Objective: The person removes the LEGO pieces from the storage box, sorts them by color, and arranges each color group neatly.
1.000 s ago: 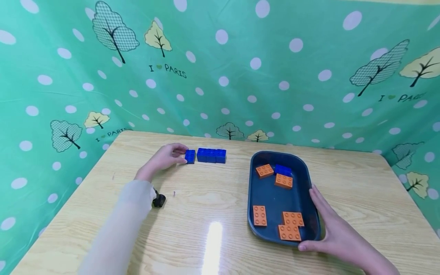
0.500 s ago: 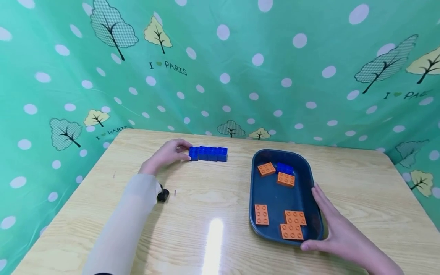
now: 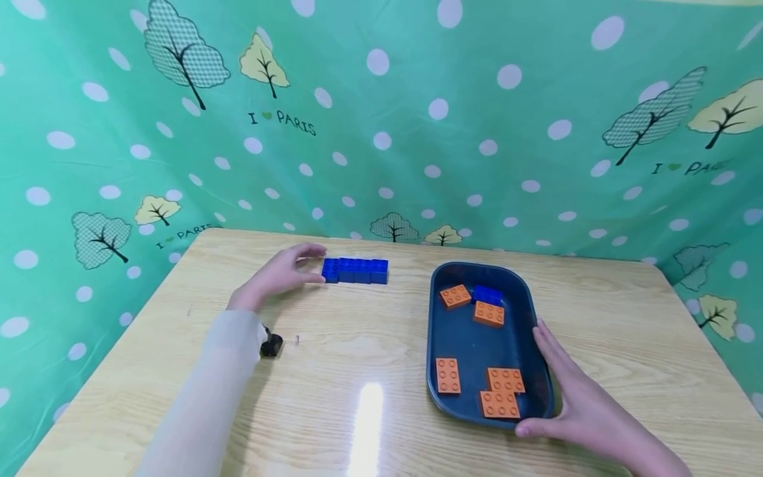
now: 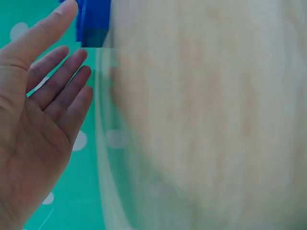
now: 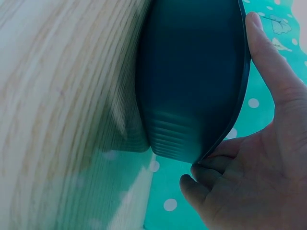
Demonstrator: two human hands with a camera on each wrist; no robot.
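Several blue toy building bricks (image 3: 361, 270) stand side by side in a row at the back of the table. At the row's left end, my left hand (image 3: 277, 275) has its thumb and fingers spread apart around the last brick; the left wrist view shows straight fingers (image 4: 72, 103) and a blue brick (image 4: 95, 21) near the thumb tip. My right hand (image 3: 581, 404) holds the dark blue tray (image 3: 430, 331) at its near right corner, thumb and fingertips on the rim. Inside lie several orange bricks (image 3: 448, 376) and one blue brick (image 3: 487, 295).
The wooden table (image 3: 334, 371) stands against a green dotted curtain (image 3: 381, 172). A black wrist camera (image 3: 271, 344) sits under my left sleeve (image 3: 203, 397). A bright light reflection (image 3: 366, 424) lies on the tabletop near the front.
The leftmost blue brick slid right, from a small gap to against the row. My left hand moved along with it, then loosened and drew slightly back. My right hand stays on the tray.
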